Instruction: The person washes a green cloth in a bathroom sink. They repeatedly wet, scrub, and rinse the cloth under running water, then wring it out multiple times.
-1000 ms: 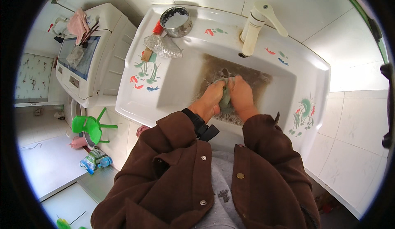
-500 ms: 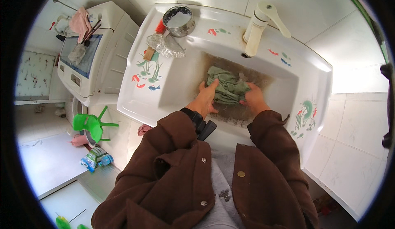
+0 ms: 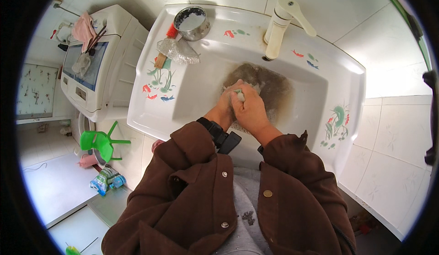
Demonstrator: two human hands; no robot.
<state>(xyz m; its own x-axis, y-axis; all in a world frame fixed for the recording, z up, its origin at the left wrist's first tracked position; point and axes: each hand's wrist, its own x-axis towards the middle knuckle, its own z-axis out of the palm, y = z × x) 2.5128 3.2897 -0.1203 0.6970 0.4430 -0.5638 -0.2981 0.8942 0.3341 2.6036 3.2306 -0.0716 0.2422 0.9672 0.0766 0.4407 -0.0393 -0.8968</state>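
Both my hands are pressed together over the white sink point(image 3: 194, 88), squeezing a green cloth point(image 3: 240, 96) between them. My left hand point(image 3: 222, 108) is closed round the cloth from the left. My right hand point(image 3: 252, 106) wraps it from the right, fingers pressed against the left hand. Only small bits of the cloth show between the fingers; the rest is hidden. Murky brown water point(image 3: 276, 86) lies in the basin beneath and beyond my hands. A cream faucet point(image 3: 275, 33) stands on the sink's back edge, its spout over the basin.
On the sink's back left corner sit a metal bowl point(image 3: 196, 34) with white contents, a red-bristled brush point(image 3: 160, 61) with a wooden handle, and a silvery mesh cloth point(image 3: 179, 51). A washing machine point(image 3: 98, 72) stands at the left, with a green chair point(image 3: 103, 143) nearer.
My hands have come together from either side of the spread cloth. The cloth is now bunched up between them, lifted out of most of the water, and the view has shifted slightly.
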